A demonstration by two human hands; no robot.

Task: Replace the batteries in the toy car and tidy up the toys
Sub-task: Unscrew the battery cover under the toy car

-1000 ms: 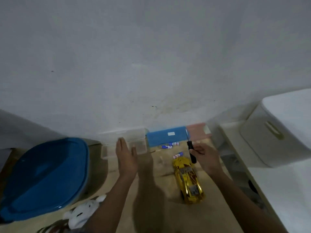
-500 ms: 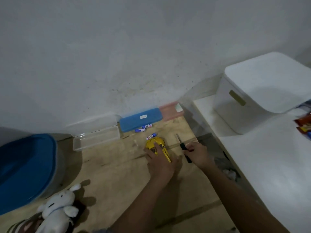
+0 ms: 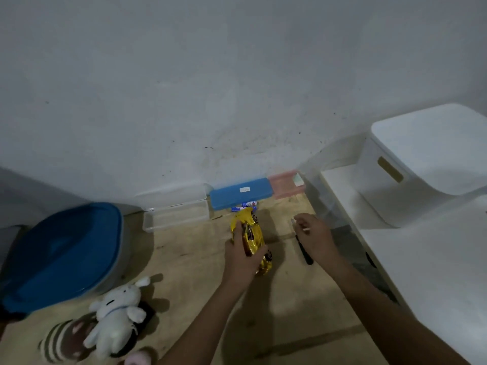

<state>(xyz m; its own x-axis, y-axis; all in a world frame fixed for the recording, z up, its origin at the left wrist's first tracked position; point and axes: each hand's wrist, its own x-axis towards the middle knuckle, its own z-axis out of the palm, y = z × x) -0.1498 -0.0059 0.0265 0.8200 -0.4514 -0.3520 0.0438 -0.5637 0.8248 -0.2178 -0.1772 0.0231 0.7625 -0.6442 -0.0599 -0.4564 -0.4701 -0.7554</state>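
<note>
Left hand (image 3: 241, 262) grip wraps the yellow toy car (image 3: 246, 219), tilted, just beside the batteries (image 3: 247, 206). Right hand (image 3: 313, 237) sits over the black screwdriver (image 3: 305, 255); can't tell its grip. Best: underside up, hold steady, seat tip squarely.

Toy car (image 3: 247, 233): glossy, mirror-bright gold finish, over a pale, matt wooden floor (image 3: 290, 306) with faint grain. Behind the car, at the foot of a matt, scuffed painted wall (image 3: 237, 88), lie a clear plastic case (image 3: 176, 214), a matt blue plastic case (image 3: 241, 193) and a translucent pink case (image 3: 286, 184). To the car's left are a smooth blue plastic lid (image 3: 63, 251) and a soft white cloth plush rabbit (image 3: 118, 312); to its right is a smooth white plastic bin (image 3: 421, 159).
</note>
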